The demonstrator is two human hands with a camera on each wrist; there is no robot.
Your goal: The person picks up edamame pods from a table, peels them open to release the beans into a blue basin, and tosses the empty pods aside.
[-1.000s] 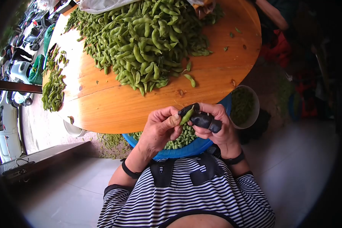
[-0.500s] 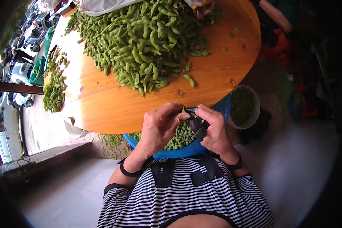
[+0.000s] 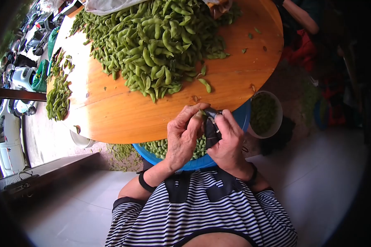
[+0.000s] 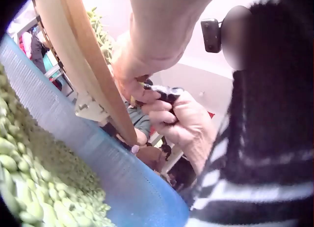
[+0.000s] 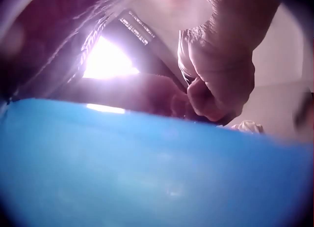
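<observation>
Above a blue basin [image 3: 193,165] of shelled green beans [image 3: 156,148], both hands meet in the head view. The left hand [image 3: 182,138] pinches a green pod [image 3: 202,113], mostly hidden by its fingers. Curled round a black object [image 3: 211,131] is the right hand [image 3: 228,142], whose fingertips touch the pod's end; black wrapping covers some of its fingers or thumb. The left wrist view shows the right hand [image 4: 179,121] gripping the black object [image 4: 169,94] beside the left fingers. In the right wrist view the hand [image 5: 221,79] is above the blue rim [image 5: 147,133].
A large heap of pods [image 3: 148,49] lies on the round wooden table [image 3: 119,119], with a smaller heap [image 3: 58,96] at its left edge. A white bucket [image 3: 278,117] stands right of the basin. Another person's arm [image 3: 303,17] shows at upper right.
The pod, in plain view a second ago, is now mostly covered by the fingers. The left hand has moved slightly right and up, and both hands have drawn closer together.
</observation>
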